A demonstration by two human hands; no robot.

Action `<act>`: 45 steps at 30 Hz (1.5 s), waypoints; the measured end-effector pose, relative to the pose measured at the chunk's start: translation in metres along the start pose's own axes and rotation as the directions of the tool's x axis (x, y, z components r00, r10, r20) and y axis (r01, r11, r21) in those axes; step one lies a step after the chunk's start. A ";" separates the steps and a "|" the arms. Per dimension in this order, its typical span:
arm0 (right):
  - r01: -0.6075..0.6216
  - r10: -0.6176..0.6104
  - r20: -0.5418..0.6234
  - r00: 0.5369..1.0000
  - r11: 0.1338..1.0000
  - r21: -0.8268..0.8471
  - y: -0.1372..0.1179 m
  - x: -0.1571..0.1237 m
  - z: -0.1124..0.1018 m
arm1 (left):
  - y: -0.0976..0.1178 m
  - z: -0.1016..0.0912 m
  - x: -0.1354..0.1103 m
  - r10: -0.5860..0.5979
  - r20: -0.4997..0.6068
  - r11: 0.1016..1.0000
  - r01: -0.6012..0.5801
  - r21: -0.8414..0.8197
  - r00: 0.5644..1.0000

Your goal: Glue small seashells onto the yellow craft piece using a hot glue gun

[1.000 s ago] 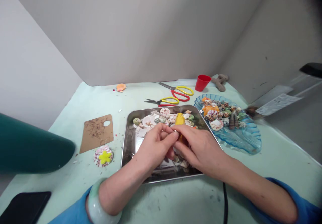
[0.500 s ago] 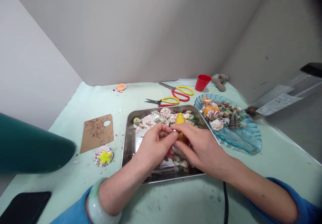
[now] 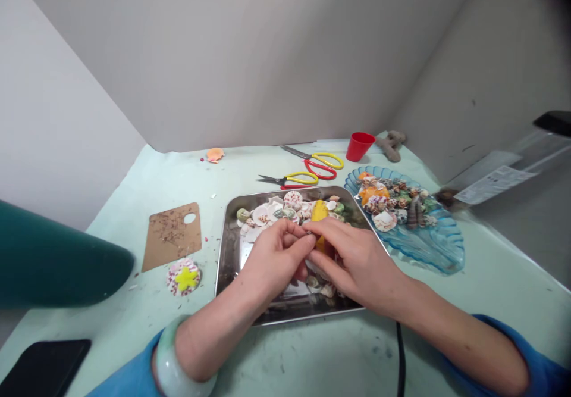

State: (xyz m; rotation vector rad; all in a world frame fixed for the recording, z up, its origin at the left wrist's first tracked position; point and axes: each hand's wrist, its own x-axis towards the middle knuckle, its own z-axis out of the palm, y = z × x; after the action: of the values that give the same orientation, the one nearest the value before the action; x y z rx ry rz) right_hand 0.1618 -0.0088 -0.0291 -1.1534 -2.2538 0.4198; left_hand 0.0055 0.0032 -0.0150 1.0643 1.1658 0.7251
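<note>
My left hand and my right hand meet above a metal tray, thumbs and fingertips pinched together. Whatever lies between the fingertips is tiny and mostly covered by them, so I cannot name it. Inside the tray, white and speckled seashells are heaped toward the back, and a few more show under my hands. A yellow piece stands out among them, partly behind my right hand.
Two pairs of scissors lie behind the tray. A blue shell-shaped plate with shells is on the right, near a red cup. To the left are a brown card, a shell with a yellow flower and a green cylinder.
A small white speck seen between my fingertips earlier is now covered. My fingers have shifted very slightly; everything else stays in place.
</note>
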 end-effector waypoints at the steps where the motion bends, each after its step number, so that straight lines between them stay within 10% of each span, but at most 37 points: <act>1: 0.000 0.000 -0.001 1.000 1.000 -0.001 0.000 0.000 0.000 | 0.000 0.000 0.000 0.002 0.004 1.000 -0.002 -0.006 1.000; 45: -0.018 0.017 -0.047 0.999 1.000 -0.024 0.000 0.001 -0.002 | 0.002 0.001 -0.003 -0.001 -0.051 0.999 -0.002 -0.053 0.999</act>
State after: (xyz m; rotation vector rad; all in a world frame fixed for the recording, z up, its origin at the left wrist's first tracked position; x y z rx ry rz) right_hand 0.1625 -0.0080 -0.0271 -1.1841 -2.2158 0.3692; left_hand 0.0053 0.0009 -0.0119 1.0073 1.1836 0.7830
